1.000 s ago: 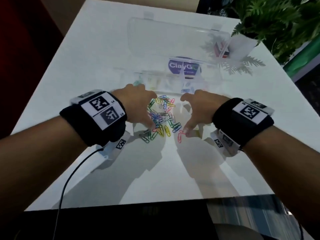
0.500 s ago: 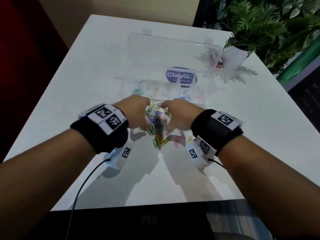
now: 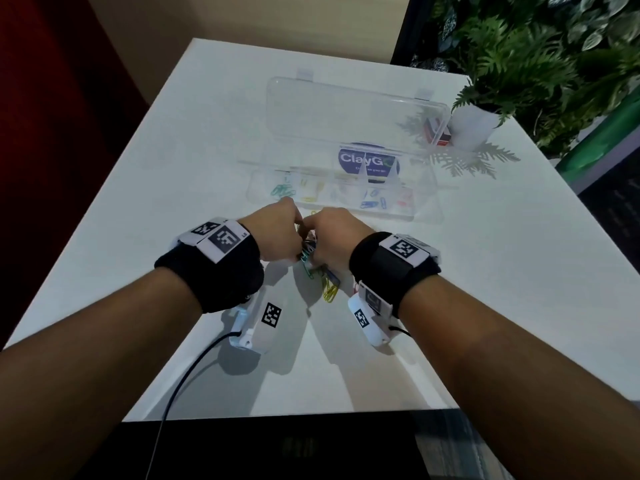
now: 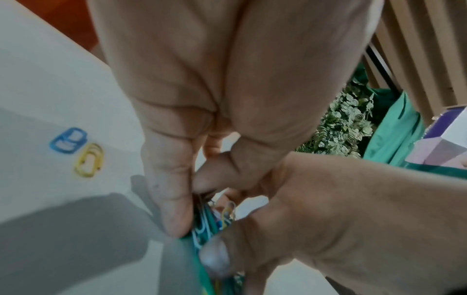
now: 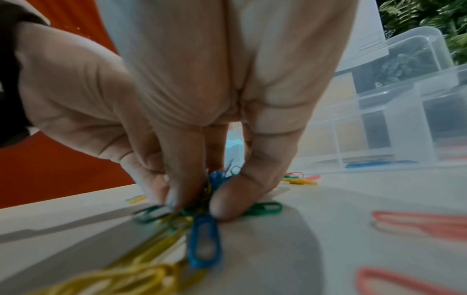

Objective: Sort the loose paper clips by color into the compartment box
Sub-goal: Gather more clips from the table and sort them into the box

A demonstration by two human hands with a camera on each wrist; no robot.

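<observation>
Plant [image 3: 491, 95] beside compartment box [image 3: 346, 188].

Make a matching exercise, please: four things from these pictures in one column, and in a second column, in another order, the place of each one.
Things:
1. green clips
2. blue clips
3. pot
4. pile of clips

Places:
A. far right of the table, beside the open lid
B. between the left hand and the right hand
C. leftmost compartment of the box
D. a compartment right of the box's middle

Pairs: 1-C, 2-D, 3-A, 4-B
</observation>
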